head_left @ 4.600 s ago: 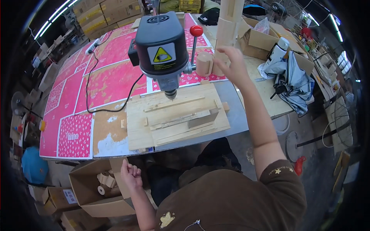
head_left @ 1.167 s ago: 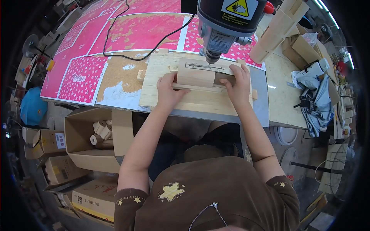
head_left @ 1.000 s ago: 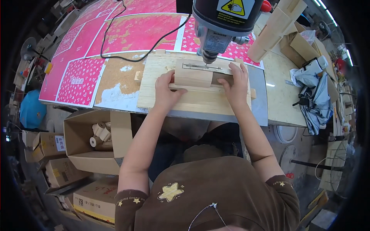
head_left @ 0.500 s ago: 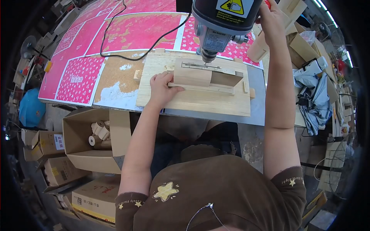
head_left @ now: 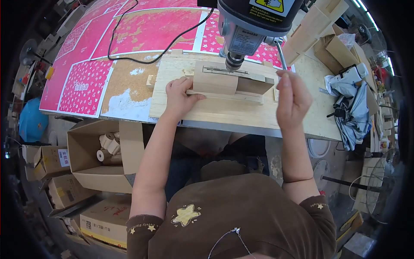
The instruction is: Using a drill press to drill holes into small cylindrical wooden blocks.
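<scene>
A bench drill [head_left: 258, 21] stands over a pale wooden baseboard [head_left: 226, 113], its metal chuck [head_left: 234, 61] just above a wooden block [head_left: 214, 84] with a rounded face. A slot and a metal strip show along the block's top. My left hand [head_left: 179, 96] is closed on the block's left end, its thumb along the thin front ledge. To the right of the drill, my right hand [head_left: 294, 98] is closed round the lower end of the metal feed lever [head_left: 282, 55]. The chuck hides the bit's tip.
Pink printed sheets [head_left: 88, 88] cover the left of the bench, crossed by a black cable [head_left: 166, 52]. A cardboard box [head_left: 97, 179] with wooden pieces stands below left. At right are tall pale wooden pieces [head_left: 308, 34], an open carton [head_left: 332, 49] and a grey folded umbrella [head_left: 353, 108].
My right hand has come down and nearer, pulling the lever from beside the drill head. The chuck sits lower, over the block. My left hand stays on the block's left end.
</scene>
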A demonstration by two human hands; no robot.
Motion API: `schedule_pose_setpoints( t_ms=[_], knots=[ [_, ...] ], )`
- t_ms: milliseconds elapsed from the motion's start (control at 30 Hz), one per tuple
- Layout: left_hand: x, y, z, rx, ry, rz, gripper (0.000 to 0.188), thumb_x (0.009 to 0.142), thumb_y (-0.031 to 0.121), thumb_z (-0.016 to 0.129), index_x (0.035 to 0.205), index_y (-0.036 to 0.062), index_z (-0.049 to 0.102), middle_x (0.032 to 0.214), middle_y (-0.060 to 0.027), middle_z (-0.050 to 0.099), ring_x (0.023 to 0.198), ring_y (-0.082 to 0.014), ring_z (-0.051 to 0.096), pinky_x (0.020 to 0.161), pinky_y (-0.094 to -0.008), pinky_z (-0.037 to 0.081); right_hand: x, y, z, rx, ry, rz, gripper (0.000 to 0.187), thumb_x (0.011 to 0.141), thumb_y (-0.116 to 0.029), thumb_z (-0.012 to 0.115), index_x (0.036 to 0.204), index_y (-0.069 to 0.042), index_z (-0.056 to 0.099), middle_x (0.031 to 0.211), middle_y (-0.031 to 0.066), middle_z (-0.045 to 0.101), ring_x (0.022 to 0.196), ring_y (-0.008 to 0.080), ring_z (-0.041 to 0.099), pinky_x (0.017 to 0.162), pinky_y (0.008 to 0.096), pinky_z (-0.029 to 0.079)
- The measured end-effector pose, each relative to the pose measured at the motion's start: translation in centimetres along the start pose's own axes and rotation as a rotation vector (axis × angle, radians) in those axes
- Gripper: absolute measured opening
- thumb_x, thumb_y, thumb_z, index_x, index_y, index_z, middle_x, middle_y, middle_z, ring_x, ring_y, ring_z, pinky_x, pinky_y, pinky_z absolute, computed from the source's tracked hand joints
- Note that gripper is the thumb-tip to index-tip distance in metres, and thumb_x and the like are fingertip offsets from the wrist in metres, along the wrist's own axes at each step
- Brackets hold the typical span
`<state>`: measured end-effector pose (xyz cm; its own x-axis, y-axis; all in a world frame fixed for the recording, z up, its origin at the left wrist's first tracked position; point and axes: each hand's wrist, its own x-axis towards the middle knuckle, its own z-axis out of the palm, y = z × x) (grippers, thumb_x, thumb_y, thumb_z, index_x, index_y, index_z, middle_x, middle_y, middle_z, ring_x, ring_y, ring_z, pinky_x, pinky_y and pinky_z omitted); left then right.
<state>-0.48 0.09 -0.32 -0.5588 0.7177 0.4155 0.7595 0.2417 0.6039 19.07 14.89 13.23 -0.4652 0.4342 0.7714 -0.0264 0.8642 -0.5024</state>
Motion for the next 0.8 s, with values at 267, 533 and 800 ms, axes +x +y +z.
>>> schedule_pose_setpoints(
  t_ms=[267,533,800],
  knots=[
    [0.2,-0.1,0.5,-0.014,-0.021,-0.007,0.045,0.054,0.026,0.079,0.094,0.0147,0.064,0.075,0.0011,0.054,0.080,-0.0202,0.052,0.086,-0.0383,0.029,-2.5,3.5,2.8,0.022,0.034,-0.040,0.005,0.079,0.001,0.055,0.081,0.001,0.060,0.060,0.0076,0.051,0.051,0.0192,0.045,0.049,0.0310,0.034],
    [-0.2,0.5,0.2,0.026,-0.039,-0.045,0.045,0.056,0.027,0.078,0.096,0.0152,0.063,0.077,0.0016,0.054,0.083,-0.0198,0.052,0.088,-0.0413,0.026,9.6,-0.5,-0.6,-0.092,0.112,-0.062,0.022,0.085,-0.014,0.053,0.071,0.002,0.052,0.057,0.0074,0.048,0.053,0.0149,0.046,0.051,0.0261,0.035],
    [1.1,3.9,3.3,-0.005,-0.057,0.008,0.053,0.059,0.026,0.077,0.109,0.0182,0.060,0.081,0.0005,0.054,0.087,-0.0197,0.051,0.091,-0.0457,0.023,15.2,3.1,-1.6,-0.326,0.043,0.005,0.023,0.085,-0.019,0.049,0.077,-0.001,0.061,0.074,0.0163,0.061,0.063,0.0221,0.057,0.059,0.0327,0.042]
  ],
)
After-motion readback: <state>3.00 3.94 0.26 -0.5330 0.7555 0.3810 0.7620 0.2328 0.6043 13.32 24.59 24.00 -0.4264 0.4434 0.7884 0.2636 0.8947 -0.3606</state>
